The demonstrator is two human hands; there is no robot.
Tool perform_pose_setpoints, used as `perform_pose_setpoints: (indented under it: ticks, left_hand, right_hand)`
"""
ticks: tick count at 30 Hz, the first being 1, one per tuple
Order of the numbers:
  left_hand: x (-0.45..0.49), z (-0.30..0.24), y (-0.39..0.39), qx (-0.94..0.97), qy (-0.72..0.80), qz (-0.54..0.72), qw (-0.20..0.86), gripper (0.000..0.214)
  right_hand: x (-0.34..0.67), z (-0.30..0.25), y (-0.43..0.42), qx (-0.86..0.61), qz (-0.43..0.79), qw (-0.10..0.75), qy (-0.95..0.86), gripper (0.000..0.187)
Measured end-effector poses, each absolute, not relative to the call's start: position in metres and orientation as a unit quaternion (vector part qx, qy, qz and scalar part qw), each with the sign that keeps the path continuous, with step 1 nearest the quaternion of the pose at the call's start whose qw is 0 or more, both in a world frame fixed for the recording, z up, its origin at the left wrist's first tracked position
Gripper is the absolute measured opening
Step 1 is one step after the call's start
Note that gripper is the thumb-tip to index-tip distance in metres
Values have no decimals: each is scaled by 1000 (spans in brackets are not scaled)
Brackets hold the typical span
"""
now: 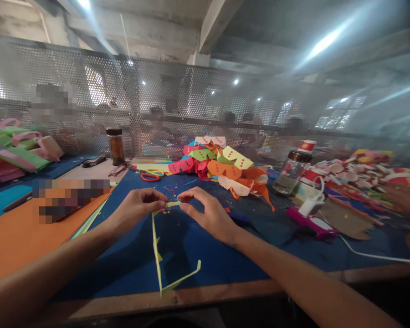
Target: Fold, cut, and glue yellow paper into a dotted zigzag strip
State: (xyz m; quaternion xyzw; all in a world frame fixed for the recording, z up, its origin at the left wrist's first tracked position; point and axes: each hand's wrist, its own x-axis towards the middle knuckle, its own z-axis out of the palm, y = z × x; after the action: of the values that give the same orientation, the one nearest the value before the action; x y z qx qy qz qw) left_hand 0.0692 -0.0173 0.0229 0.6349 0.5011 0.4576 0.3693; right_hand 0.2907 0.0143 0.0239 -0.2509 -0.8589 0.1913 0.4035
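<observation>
Between my two hands stretches a pale yellow paper strip (155, 250), folded at several points. My left hand (136, 209) pinches it near a bend, thumb against fingers. Close by, my right hand (212, 214) pinches the short upper end, with the fingertips partly covering it. From the left fingers the strip hangs down toward the table's front edge, then bends right into a short upturned end. Small notched flaps stick out from its middle. Tiny paper scraps (171, 191) lie on the blue table top (130, 269) behind the fingertips.
Folded coloured paper pieces (225, 168) are heaped ahead. Red-and-yellow-handled scissors (152, 175), a dark-capped jar (115, 146) and orange sheets (13, 246) are leftward. Rightward stand a glass bottle (290, 175) and a purple power strip (310, 223) with a white cord. Another person's hand (406, 200) is far right.
</observation>
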Motion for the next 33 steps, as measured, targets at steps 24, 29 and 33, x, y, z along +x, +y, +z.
perform_pose_setpoints:
  ticks: [24, 29, 33]
  left_hand:
    - [84, 10, -25, 703, 495, 415, 298, 19]
    - [82, 10, -21, 699, 498, 418, 297, 22]
    - [84, 11, -23, 706, 488, 415, 302, 21]
  right_hand:
    - [287, 23, 16, -271, 158, 347, -884, 17]
    - [288, 25, 15, -266, 162, 353, -882, 15]
    - [286, 21, 15, -265, 144, 358, -884, 6]
